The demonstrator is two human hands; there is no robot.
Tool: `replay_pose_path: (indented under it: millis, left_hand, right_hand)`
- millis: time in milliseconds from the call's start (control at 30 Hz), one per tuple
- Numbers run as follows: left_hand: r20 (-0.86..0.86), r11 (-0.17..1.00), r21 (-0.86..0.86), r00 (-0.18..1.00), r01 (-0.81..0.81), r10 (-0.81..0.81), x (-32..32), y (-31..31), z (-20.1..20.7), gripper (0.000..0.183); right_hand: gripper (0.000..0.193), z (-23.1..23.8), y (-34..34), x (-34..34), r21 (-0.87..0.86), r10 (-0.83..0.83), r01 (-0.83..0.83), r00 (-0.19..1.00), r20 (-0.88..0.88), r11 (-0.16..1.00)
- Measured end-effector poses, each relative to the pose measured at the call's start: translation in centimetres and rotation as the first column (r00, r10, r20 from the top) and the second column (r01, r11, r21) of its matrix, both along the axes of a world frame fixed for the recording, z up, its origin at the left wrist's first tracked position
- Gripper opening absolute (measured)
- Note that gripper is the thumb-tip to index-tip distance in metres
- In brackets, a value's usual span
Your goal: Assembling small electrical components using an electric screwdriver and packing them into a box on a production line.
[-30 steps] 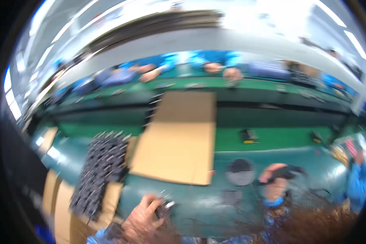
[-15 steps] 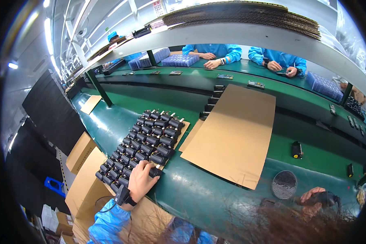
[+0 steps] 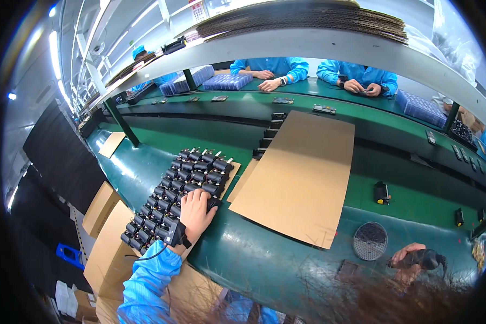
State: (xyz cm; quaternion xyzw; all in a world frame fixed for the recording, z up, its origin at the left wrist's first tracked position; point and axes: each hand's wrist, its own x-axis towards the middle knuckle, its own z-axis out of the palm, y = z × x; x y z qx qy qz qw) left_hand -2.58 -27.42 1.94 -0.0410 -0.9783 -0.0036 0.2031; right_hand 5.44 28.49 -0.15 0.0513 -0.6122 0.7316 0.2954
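Observation:
My left hand (image 3: 196,211), with a black device strapped to its wrist, is at the near right edge of a dense block of black cylindrical units (image 3: 170,189). Its fingers curl down over one black unit (image 3: 214,203) beside the block's edge, hiding part of it. Thin wires and white connectors show between the units, which stand in rows on a cardboard sheet (image 3: 231,181). At the lower right, my right hand (image 3: 406,258) is closed around a black rounded object (image 3: 427,260) with a short dark tail. Hair partly covers that hand.
A large cardboard sheet (image 3: 302,178) lies mid-table, partly over more black units (image 3: 264,141). A round mesh-like disc (image 3: 370,241) and a black unit with a yellow end (image 3: 382,193) lie to the right. A shelf (image 3: 286,46) spans overhead; co-workers' hands (image 3: 270,81) are beyond the belt.
My left hand has moved farther away along the block's right edge, with its fingers over a unit there. The whole view has shifted slightly. My right hand still grips the black object.

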Motion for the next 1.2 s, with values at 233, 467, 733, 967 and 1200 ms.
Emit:
replay_pose_path:
  millis: [233,467,733,967,1200]
  left_hand:
    - [-0.064,0.999,0.014,0.997,-0.04,0.041,-0.9,-0.4,0.4,0.034]
    - [-0.084,0.999,0.031,0.996,0.016,-0.013,-0.1,0.9,0.0,0.039]
    - [0.026,0.967,-0.111,0.973,0.229,-0.228,4.0,-0.8,-0.7,0.03]
    - [0.048,0.949,0.102,0.951,0.298,-0.304,4.2,5.6,3.2,0.048]
    - [0.003,0.64,0.305,0.672,0.705,-0.741,-4.2,23.3,9.3,0.048]
  right_hand:
    - [0.08,-1.5,1.4,-0.3,-0.015,0.064,-0.064,0.998,-0.022,0.998]
    - [0.081,-1.5,1.2,-0.3,-0.012,0.088,-0.088,0.996,0.013,0.996]
    - [0.082,-1.0,1.1,0.1,-0.027,0.068,-0.068,0.998,-0.019,0.997]
    - [0.079,-0.4,0.5,-0.4,-0.182,0.063,-0.061,0.998,0.005,0.981]
    - [0.045,0.2,1.0,-1.0,-0.115,-0.012,-0.006,0.988,-0.154,0.993]
